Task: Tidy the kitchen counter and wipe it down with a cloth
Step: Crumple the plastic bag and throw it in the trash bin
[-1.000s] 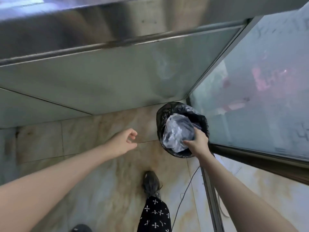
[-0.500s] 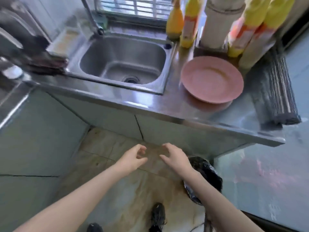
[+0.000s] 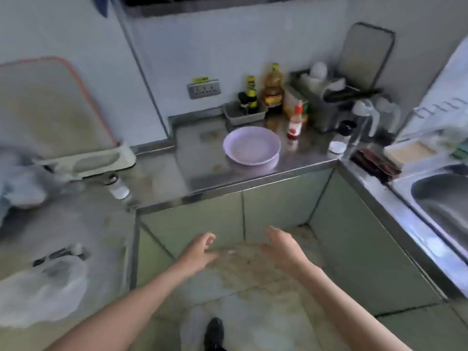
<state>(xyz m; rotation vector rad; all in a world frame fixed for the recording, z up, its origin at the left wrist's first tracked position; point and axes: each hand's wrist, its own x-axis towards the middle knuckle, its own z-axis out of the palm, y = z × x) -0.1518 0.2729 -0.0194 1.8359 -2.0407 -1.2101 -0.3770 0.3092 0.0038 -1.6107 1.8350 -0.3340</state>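
Counter (image 3: 202, 158): L-shaped steel, smeared and stained, ahead of both hands. A pale bowl (image 3: 252, 147) is set on it. Left hand (image 3: 197, 252) and right hand (image 3: 285, 247): fingers loosely spread, nothing held.

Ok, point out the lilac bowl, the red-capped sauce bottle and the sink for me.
lilac bowl (image 3: 252, 147): head view, on its inner base.
red-capped sauce bottle (image 3: 295, 125): head view, on its label.
sink (image 3: 445, 198): head view, on the bare basin wall.
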